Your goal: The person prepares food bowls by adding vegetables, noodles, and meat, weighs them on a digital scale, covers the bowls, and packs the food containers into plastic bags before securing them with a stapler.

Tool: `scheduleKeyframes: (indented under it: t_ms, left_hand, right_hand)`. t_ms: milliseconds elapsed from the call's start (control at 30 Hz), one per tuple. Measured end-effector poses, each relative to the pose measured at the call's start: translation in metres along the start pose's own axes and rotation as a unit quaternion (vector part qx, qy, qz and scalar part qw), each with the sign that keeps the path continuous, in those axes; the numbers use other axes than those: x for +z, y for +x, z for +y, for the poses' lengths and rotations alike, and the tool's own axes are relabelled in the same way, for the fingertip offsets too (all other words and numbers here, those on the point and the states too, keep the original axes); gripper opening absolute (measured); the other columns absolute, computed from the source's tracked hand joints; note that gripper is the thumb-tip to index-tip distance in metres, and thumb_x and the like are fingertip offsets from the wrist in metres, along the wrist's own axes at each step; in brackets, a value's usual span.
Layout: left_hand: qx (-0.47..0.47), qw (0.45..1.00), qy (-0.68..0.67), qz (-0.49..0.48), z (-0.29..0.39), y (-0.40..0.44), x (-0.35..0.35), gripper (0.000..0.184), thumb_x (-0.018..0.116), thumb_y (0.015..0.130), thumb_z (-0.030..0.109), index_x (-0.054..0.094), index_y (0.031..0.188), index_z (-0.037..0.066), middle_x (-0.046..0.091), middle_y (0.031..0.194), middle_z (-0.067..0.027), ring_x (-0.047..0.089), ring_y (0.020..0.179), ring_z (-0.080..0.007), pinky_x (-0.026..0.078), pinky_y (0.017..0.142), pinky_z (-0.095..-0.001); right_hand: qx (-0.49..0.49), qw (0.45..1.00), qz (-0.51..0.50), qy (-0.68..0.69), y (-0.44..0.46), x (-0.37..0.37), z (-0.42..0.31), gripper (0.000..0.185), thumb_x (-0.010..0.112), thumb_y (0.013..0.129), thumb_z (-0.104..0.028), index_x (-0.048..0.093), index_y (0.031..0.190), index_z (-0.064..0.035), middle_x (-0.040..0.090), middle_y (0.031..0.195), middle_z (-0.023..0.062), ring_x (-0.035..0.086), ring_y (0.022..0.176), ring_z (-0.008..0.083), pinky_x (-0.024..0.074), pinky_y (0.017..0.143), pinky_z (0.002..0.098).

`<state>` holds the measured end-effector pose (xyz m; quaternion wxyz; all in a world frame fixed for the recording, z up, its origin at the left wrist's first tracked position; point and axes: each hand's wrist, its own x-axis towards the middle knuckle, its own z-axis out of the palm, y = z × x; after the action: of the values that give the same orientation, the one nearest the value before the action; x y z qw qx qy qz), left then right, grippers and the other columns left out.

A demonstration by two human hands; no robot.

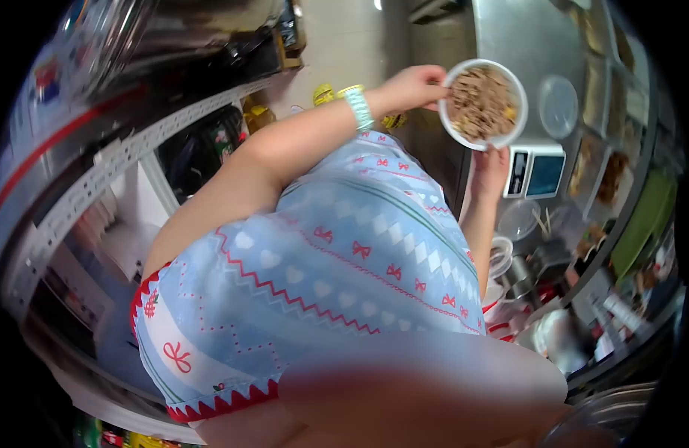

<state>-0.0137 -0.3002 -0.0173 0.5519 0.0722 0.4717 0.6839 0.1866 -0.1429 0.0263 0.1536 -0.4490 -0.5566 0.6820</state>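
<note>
Both my hands hold a white round tub [522, 110] above the edge of the steel counter. Inside it is a heap of brown shredded food, perhaps meat [480, 103], with a few yellow bits. My left hand [415, 87], with a pale green band [357, 109] on its wrist, grips the tub's left rim between thumb and fingers. Under the near side, my right hand [491, 170] supports the tub, its fingers partly hidden below. Just right of that hand sits a white kitchen scale [535, 171] with a dark panel.
Clear round lids [558, 106] lie on the steel counter [512, 30]. Food trays [612, 173] line its far side. Cups and containers [501, 256] crowd the nearer end. Behind me on the left stands a white perforated shelf frame [128, 145]. Yellow-capped items [323, 94] stand low down.
</note>
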Motion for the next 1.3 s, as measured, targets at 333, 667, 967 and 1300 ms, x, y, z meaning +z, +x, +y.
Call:
scheduleKeyframes:
  t_ms: [333,667,967,1300]
  left_hand:
    - [0.074,0.863,-0.296,0.402,-0.169,-0.139,-0.172,0.002,0.054,0.095,0.006,0.054,0.097,0.006,0.057,0.097,-0.0033,0.06,0.094,-0.0154,0.054,0.087,-0.0349]
    - [0.195,0.72,-0.389,0.541,-0.26,-0.131,-0.287,0.004,0.051,0.096,0.002,0.049,0.095,0.006,0.06,0.105,-0.0097,0.061,0.1,-0.0216,0.051,0.096,-0.0397]
    - [0.316,0.646,-0.458,0.523,-0.269,-0.112,-0.317,0.005,0.053,0.096,0.002,0.049,0.099,0.003,0.058,0.107,-0.0123,0.06,0.105,-0.024,0.053,0.097,-0.0411]
    - [0.25,0.697,-0.381,0.554,-0.271,-0.125,-0.33,0.019,0.052,0.098,0.015,0.046,0.112,0.003,0.055,0.107,-0.0098,0.059,0.099,-0.0246,0.056,0.087,-0.0378]
  right_hand:
    - [0.209,0.836,-0.424,-0.277,0.092,0.222,0.141,0.015,0.058,0.094,-0.017,0.063,0.1,-0.0039,0.064,0.093,0.0046,0.064,0.09,0.0162,0.0564,0.079,0.0303]
    - [0.151,0.755,-0.399,-0.497,0.111,0.379,0.289,0.032,0.054,0.093,-0.034,0.061,0.099,-0.0034,0.065,0.091,0.0101,0.066,0.077,0.0202,0.0575,0.065,0.0342]
    - [0.389,0.756,-0.474,-0.231,0.019,0.482,0.205,0.052,0.042,0.097,-0.059,0.055,0.068,-0.0178,0.049,0.055,-0.007,0.044,0.046,0.0074,0.0337,0.044,0.021]
    - [0.517,0.679,-0.519,-0.051,0.026,0.476,0.252,0.03,0.046,0.099,-0.033,0.056,0.08,-0.0125,0.045,0.058,-0.0079,0.034,0.042,0.005,0.0288,0.037,0.0177]
